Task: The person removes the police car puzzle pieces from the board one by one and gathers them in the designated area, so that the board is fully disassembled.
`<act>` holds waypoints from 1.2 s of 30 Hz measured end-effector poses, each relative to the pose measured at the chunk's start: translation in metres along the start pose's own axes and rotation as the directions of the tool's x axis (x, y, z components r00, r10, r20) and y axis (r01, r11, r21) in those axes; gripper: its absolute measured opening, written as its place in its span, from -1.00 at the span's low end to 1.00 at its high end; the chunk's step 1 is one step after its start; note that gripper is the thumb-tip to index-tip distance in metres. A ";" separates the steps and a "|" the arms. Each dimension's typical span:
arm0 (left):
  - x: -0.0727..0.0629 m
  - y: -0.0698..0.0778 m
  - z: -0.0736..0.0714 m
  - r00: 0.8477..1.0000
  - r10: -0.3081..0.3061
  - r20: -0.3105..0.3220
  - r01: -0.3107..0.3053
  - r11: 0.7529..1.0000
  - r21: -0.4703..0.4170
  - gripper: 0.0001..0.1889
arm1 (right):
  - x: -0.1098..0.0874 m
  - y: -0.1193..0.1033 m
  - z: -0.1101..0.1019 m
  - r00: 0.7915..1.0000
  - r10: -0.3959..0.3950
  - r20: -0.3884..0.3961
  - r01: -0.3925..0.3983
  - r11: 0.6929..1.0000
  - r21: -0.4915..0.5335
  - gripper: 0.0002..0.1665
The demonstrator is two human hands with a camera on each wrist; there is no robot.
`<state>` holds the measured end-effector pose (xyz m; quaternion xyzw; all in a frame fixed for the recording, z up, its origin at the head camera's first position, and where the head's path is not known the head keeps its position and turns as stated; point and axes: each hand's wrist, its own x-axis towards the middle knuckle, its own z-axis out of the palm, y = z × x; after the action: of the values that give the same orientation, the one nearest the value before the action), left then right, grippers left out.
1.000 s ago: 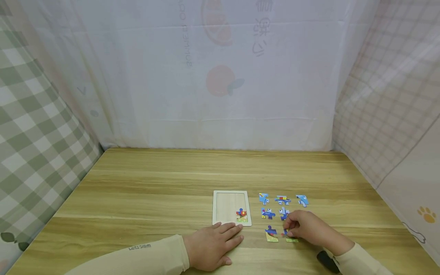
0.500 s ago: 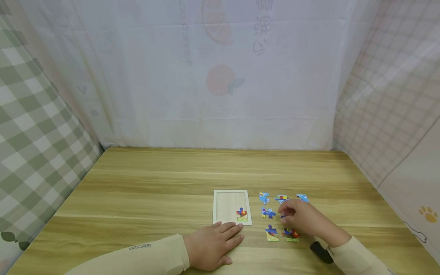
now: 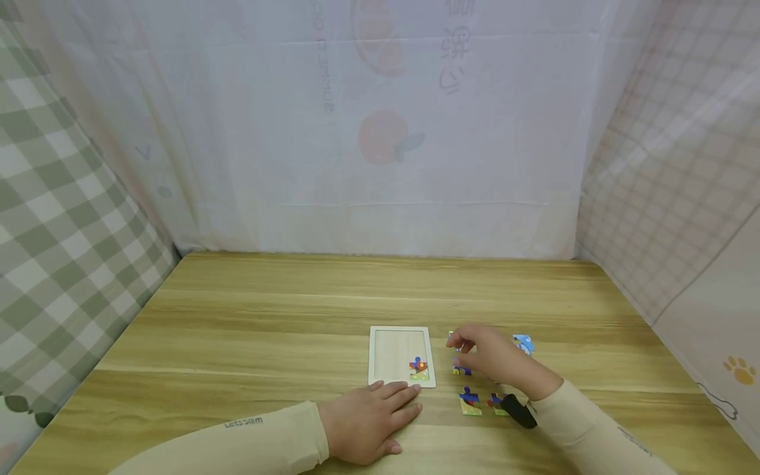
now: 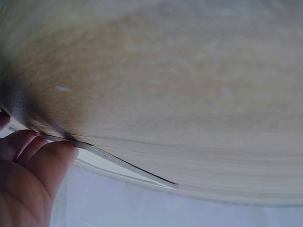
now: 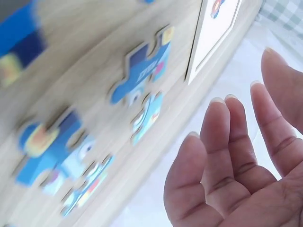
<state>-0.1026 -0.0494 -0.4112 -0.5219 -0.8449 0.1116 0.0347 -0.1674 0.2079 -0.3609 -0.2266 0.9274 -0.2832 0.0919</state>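
My left hand [image 3: 368, 422] lies flat, its fingertips resting on the near edge of a pale wooden puzzle tray [image 3: 372, 356]. A red, blue and green puzzle piece [image 3: 419, 369] sits in the tray's near right corner. Over the loose pieces right of the tray hovers my right hand [image 3: 501, 359], fingers loosely bent. In the right wrist view, thumb and fingertips are apart with nothing between them. That view shows a dark blue piece [image 5: 142, 71], a light blue piece [image 5: 147, 117] and a blue piece [image 5: 57, 151] on the table. The head view has some pieces hidden by the right hand.
Near the front lie two green-edged pieces, one on the left [image 3: 470, 401] and one [image 3: 496, 401] partly covered by a black wrist device [image 3: 518, 411]. A light blue piece [image 3: 524, 343] lies at the far right. White cloth [image 3: 267, 165] hangs behind the wooden table [image 3: 249, 316].
My right hand has moved left and away from me, from the near right piece across the rows to above the left pieces. My left hand and the tray have stayed put.
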 end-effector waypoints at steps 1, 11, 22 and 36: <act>0.000 0.000 0.000 1.000 0.000 0.000 0.000 1.000 0.001 -0.39 | 0.003 -0.001 0.001 1.000 -0.018 0.002 0.018 1.000 -0.010 -0.80; 0.001 -0.002 0.000 1.000 0.001 0.002 -0.001 1.000 0.016 -0.39 | 0.024 -0.009 0.020 0.997 -0.063 0.033 0.062 0.998 0.032 -0.78; 0.000 -0.002 0.000 1.000 0.004 -0.025 -0.003 0.999 0.033 -0.39 | 0.036 -0.014 0.032 0.993 -0.075 0.087 0.073 0.997 0.031 -0.79; 0.000 0.000 0.000 1.000 0.002 -0.026 -0.001 0.999 0.047 -0.39 | 0.038 -0.016 0.043 0.996 -0.011 0.085 0.012 1.000 -0.014 -0.82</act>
<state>-0.1025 -0.0493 -0.4111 -0.5232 -0.8411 0.1246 0.0579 -0.1823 0.1568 -0.3886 -0.2443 0.9234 -0.2670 0.1278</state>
